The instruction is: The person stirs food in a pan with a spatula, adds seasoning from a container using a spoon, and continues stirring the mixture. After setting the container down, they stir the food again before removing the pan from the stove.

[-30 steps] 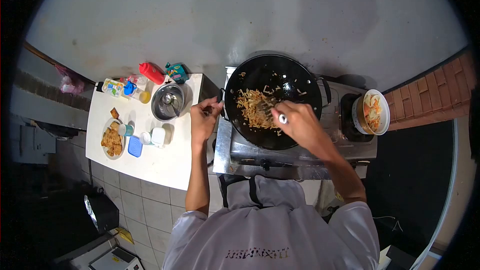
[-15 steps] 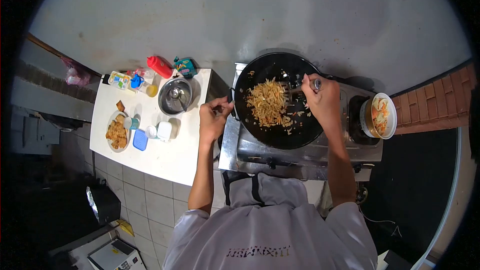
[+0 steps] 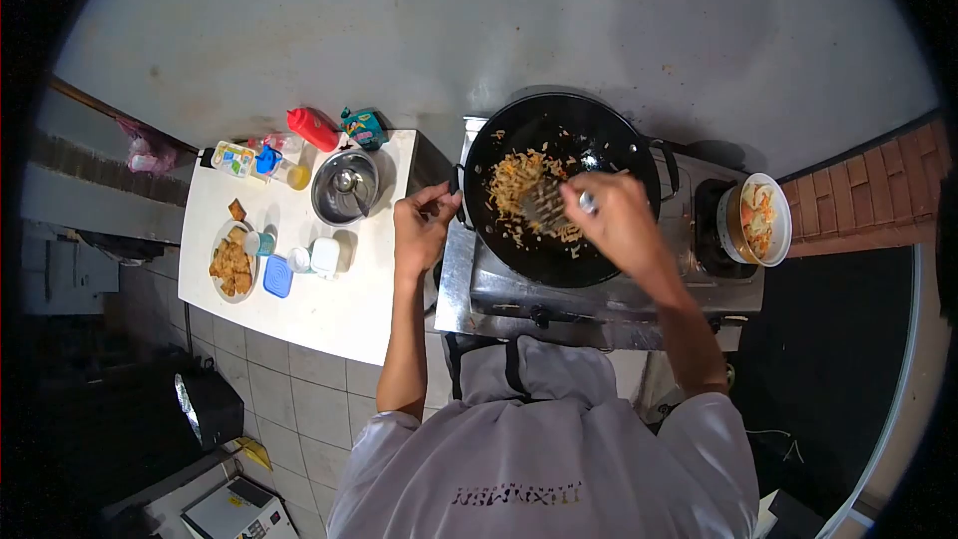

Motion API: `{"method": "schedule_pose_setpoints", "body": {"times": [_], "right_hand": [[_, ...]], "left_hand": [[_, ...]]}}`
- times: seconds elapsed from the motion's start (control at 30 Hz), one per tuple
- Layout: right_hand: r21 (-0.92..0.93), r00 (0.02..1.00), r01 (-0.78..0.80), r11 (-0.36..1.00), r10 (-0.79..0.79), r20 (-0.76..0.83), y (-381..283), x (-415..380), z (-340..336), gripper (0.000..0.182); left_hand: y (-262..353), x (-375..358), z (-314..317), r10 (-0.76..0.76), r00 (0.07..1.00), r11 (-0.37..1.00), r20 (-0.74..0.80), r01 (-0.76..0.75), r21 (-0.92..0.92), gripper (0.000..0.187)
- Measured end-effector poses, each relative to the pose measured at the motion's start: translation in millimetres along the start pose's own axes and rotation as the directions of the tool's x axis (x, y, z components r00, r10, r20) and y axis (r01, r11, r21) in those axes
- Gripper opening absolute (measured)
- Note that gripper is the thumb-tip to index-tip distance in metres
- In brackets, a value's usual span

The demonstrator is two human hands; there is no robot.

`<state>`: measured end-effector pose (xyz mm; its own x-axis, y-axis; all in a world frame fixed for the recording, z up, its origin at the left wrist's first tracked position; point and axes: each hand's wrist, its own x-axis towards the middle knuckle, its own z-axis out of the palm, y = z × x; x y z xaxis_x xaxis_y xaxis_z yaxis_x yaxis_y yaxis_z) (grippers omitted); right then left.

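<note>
A black wok (image 3: 599, 265) sits on the left side of the steel stove (image 3: 639, 309). Inside it lies a heap of shredded, browned food (image 3: 517, 180), with loose bits around. My right hand (image 3: 617, 225) is closed round the handle of a slotted spatula (image 3: 544, 205), whose blurred blade is in the food. My left hand (image 3: 424, 230) pinches the wok's left handle (image 3: 458, 183) between thumb and fingers.
Right of the wok, a white bowl (image 3: 783, 225) of shredded vegetables stands over the other burner. The white table (image 3: 339, 324) at left holds a steel bowl (image 3: 324, 190), a plate of fried pieces (image 3: 232, 265), a red bottle (image 3: 313, 128) and several containers.
My right hand has moved left and slightly down, and the spatula blade has gone further left into the food. The heap has shifted a little. My left hand stays at the wok's handle.
</note>
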<state>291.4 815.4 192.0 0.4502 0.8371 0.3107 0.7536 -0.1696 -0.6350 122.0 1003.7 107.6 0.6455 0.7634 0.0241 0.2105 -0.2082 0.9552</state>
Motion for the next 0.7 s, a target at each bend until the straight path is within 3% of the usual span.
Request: {"method": "schedule_pose_setpoints", "body": {"times": [0.17, 0.23, 0.3, 0.37, 0.47, 0.6, 0.7], "right_hand": [[-0.125, 0.995, -0.09, 0.988, 0.093, 0.018, -21.4, 4.5, -45.7, 0.016], [0.068, 0.999, 0.042, 0.997, -0.041, -0.023, -25.1, -4.1, -22.7, 0.016], [0.097, 0.992, 0.1, 0.99, -0.107, 0.07, -30.0, -7.5, -5.7, 0.017], [0.036, 0.988, 0.148, 0.988, -0.149, 0.037, -11.7, -1.0, 4.8, 0.013], [-0.044, 0.999, 0.022, 0.999, -0.023, -0.024, -3.2, 8.8, -11.1, 0.012], [0.1, 0.994, 0.015, 0.995, -0.004, -0.106, -36.6, -0.3, 0.1, 0.013], [-0.006, 0.988, 0.037, 0.999, -0.037, -0.151, -7.6, 13.2, 27.9, 0.016]], "left_hand": [[-1.1, -1.3, 2.2, -0.011, 1.0, 0.998, -0.012, 0.01, -0.056, 0.03], [-4.2, -0.1, 2.3, -0.01, 1.0, 0.999, -0.014, 0.009, -0.037, 0.029], [-5.8, 1.0, 1.7, -0.003, 1.0, 0.998, 0.005, 0.003, -0.062, 0.028], [2.4, 0.3, -0.4, 0.003, 1.0, 1.0, -0.001, -0.003, -0.002, 0.028], [4.1, -4.6, -0.7, -0.017, 1.0, 1.0, 0.001, 0.017, 0.003, 0.027], [4.3, -4.0, -0.9, 0.005, 1.0, 1.0, 0.0, -0.005, 0.01, 0.026], [4.6, -1.3, -2.2, 0.003, 1.0, 0.999, 0.004, -0.003, 0.04, 0.026]]}}
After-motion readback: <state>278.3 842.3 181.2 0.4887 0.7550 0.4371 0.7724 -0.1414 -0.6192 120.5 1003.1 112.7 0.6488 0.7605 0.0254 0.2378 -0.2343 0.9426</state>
